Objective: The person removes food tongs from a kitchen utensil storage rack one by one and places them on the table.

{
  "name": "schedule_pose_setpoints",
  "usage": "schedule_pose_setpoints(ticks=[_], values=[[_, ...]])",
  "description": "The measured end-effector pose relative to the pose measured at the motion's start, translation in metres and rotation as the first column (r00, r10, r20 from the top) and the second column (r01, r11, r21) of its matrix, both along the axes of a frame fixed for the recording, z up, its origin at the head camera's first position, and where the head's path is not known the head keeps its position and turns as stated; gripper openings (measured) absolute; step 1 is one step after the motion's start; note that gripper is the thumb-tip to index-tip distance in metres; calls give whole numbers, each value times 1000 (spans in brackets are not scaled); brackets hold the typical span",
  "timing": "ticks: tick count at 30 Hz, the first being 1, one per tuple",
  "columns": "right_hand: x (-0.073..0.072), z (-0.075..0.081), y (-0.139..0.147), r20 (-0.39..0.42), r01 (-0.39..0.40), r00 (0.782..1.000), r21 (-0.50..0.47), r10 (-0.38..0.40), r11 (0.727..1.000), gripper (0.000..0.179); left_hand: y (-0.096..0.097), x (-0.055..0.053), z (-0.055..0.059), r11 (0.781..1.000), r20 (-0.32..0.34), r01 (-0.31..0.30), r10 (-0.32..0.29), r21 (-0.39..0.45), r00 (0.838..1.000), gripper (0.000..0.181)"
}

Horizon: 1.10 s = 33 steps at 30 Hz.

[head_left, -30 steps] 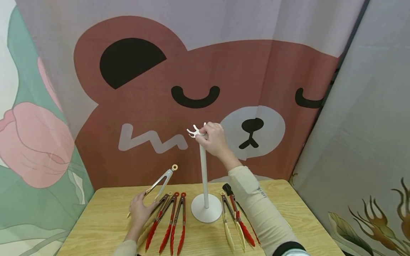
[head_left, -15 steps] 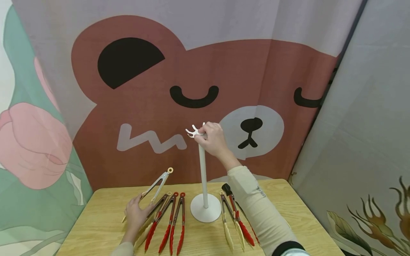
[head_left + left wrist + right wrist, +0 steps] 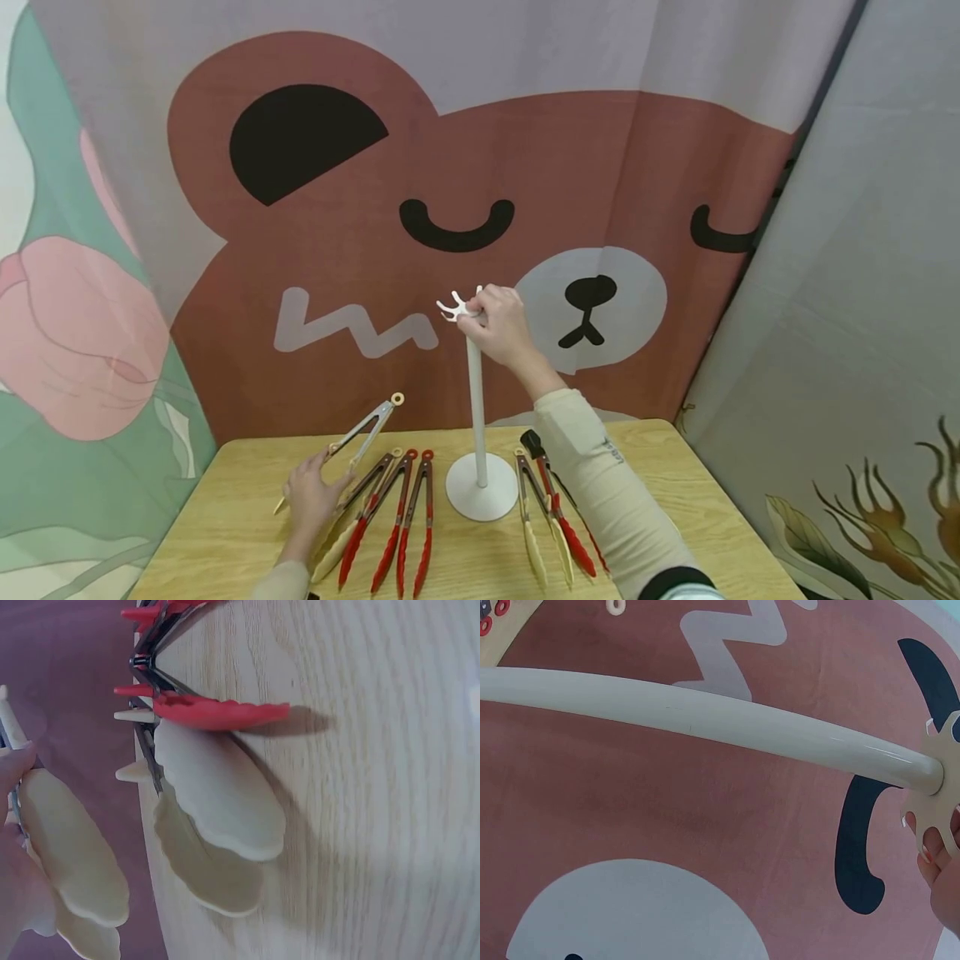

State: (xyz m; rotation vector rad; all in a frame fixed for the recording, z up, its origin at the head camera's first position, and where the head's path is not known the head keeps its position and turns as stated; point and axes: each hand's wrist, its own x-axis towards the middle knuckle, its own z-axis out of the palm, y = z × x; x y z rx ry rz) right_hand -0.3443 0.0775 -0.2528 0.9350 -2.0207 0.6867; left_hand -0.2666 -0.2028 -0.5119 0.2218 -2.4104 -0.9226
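My left hand [image 3: 311,500] grips a pair of cream-tipped tongs [image 3: 384,410], whose ring end points up and to the right. In the left wrist view their scalloped cream tips [image 3: 71,847] hang beside the tabletop edge. My right hand [image 3: 501,325] pinches the white hooked top [image 3: 452,311] of an upright stand [image 3: 477,400]. From the right wrist, fingers [image 3: 930,866] show at the notched top plate, where the white pole [image 3: 705,720] ends. Just right of my left hand lie another cream-tipped pair [image 3: 333,546] and red-tipped tongs [image 3: 418,521].
The stand's round white base [image 3: 482,504] sits mid-table. Right of it lie cream-tipped tongs [image 3: 534,546] and red-tipped tongs [image 3: 573,542] with a black end, partly behind my right sleeve [image 3: 615,475]. A curtain with a bear print [image 3: 337,267] hangs behind the wooden table [image 3: 225,500].
My left hand has moved left and slightly down with the tongs. My right hand stays on the top of the stand.
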Motion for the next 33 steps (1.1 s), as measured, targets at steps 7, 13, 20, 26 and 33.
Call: schedule_pose_setpoints(ticks=[7, 13, 20, 26, 33], values=[[0, 0, 1, -10, 1, 1000, -7, -1, 1000, 25, -8, 0, -5, 1000, 22, 5, -4, -5, 1000, 61], [0, 0, 1, -14, 6, 1000, -5, -6, 1000, 26, -15, 2, -11, 1000, 98, -4, 6, -21, 995, 63], [0, -1, 0, -11, 12, 1000, 2, -12, 1000, 26, -23, 7, -18, 998, 120, -22, 29, -62, 992, 65], [-1, -2, 0, -28, 7, 1000, -6, -7, 1000, 27, -30, 11, -25, 992, 163, -30, 51, -125, 985, 66], [-1, -1, 1, -12, 14, 1000, 1, -14, 1000, 25, -34, 13, -29, 987, 231, -1, 38, -161, 972, 67]])
